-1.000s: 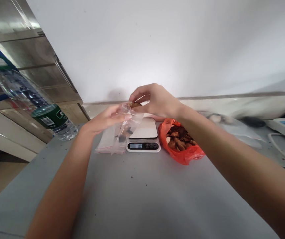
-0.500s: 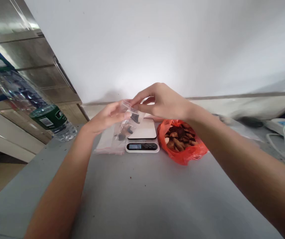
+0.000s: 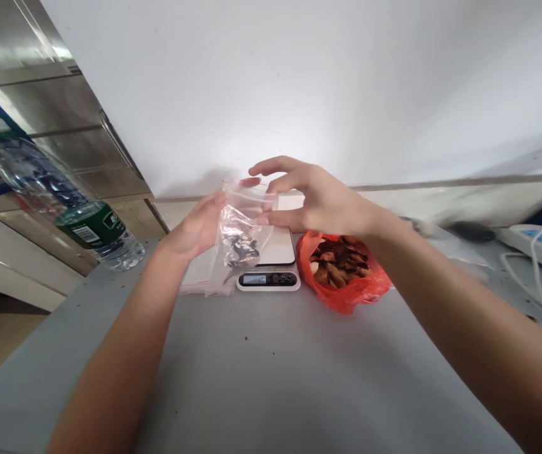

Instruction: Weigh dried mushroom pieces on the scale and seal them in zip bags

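My left hand (image 3: 199, 226) holds a small clear plastic bag (image 3: 240, 233) upright above the table; a few dark brown pieces lie in its bottom. My right hand (image 3: 308, 197) is at the bag's right top edge, thumb and a finger pinching the rim while the other fingers stretch out. Just behind and below the bag stands a white kitchen scale (image 3: 273, 268) with a lit display. To its right an orange plastic bag (image 3: 346, 277) lies open, full of brown dried slices.
A stack of flat clear bags (image 3: 195, 280) lies left of the scale. A large water bottle (image 3: 62, 202) with a green label stands at the table's left edge. A white power strip (image 3: 536, 246) with cables sits far right. The grey table (image 3: 275, 378) meets a white wall.
My right hand put a brown piece into the clear bag and then moved to the bag's rim. The bag now hangs more upright and spread wider.
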Motion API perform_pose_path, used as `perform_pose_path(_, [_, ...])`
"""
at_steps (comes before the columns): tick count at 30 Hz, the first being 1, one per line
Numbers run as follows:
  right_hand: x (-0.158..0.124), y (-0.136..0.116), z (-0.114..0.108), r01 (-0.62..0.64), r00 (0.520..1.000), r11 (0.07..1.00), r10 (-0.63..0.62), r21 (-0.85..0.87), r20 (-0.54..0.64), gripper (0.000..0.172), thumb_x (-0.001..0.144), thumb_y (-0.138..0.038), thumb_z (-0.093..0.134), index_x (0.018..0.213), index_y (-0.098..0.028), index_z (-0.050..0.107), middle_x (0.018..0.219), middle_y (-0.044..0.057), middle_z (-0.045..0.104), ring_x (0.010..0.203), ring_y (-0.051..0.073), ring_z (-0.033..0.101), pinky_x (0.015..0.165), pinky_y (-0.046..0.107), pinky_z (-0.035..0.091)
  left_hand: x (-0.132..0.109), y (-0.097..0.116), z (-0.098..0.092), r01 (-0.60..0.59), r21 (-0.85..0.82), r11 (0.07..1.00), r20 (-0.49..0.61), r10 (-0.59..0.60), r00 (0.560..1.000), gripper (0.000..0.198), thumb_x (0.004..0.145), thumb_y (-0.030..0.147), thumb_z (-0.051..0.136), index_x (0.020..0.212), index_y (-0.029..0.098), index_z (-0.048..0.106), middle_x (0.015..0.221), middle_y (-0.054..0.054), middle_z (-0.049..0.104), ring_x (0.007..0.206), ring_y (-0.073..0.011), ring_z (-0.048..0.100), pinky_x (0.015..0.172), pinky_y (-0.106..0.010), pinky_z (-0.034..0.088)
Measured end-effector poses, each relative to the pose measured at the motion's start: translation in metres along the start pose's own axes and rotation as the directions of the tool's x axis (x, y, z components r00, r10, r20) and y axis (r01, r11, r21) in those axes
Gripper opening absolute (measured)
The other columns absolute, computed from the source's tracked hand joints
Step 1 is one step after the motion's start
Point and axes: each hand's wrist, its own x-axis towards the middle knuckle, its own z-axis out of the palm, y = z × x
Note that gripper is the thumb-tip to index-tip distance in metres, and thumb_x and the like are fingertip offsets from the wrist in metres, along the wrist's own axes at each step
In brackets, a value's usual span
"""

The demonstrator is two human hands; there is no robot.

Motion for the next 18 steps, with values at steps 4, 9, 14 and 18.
perform_pose_path(4, [-0.006,0.0,-0.001,-0.061,0.984,0.998,0.064,0.023,-0.169,0.031,0.084,-0.05,0.08,0.076,-0.021,0.07,0.136,0.01,0.062,0.119,0.032,0.063,0.095,0.05,0.055,-0.001,0.011,0.007,0.025,0.047,0.999,0.071,-0.028,0.997,0.068,0.074,0.08,0.075,0.107,0.02,0.078,0.109,-0.012,0.079,0.117,-0.0376,0.071,0.089,-0.046,0.062])
perform_pose_path(9, [-0.019,-0.007,-0.005,-0.15,0.956,0.988,0.155,0.038,-0.247,0.051,0.075,-0.064,0.084,0.064,-0.02,0.062,0.127,0.014,0.063,0.11,0.03,0.066,0.085,0.043,0.058,-0.004,0.017,0.016,0.0,0.264,0.964,-0.017,0.004,1.0,0.037,0.086,0.051,0.08,0.107,0.02,0.082,0.108,-0.009,0.082,0.107,-0.029,0.076,0.093,-0.041,0.062])
perform_pose_path(14, [-0.035,-0.015,-0.017,-0.289,0.945,0.937,0.312,0.195,-0.099,0.047,0.08,-0.06,0.082,0.067,-0.02,0.061,0.072,0.003,0.062,0.069,0.016,0.058,0.062,0.033,0.048,-0.004,0.018,0.024,-0.027,0.174,0.984,-0.089,0.044,0.995,0.035,0.085,0.045,0.082,0.108,0.018,0.084,0.112,-0.011,0.082,0.109,-0.0321,0.077,0.091,-0.046,0.066])
perform_pose_path(18, [-0.042,-0.019,-0.025,-0.275,0.942,0.905,0.32,0.326,-0.096,0.038,0.073,-0.044,0.09,0.069,-0.019,0.062,0.068,0.0,0.06,0.064,0.013,0.055,0.057,0.03,0.045,-0.005,0.021,0.023,0.004,0.133,0.991,-0.138,0.014,0.99,0.037,0.08,0.048,0.086,0.104,0.019,0.085,0.108,-0.011,0.083,0.104,-0.0327,0.078,0.083,-0.043,0.069])
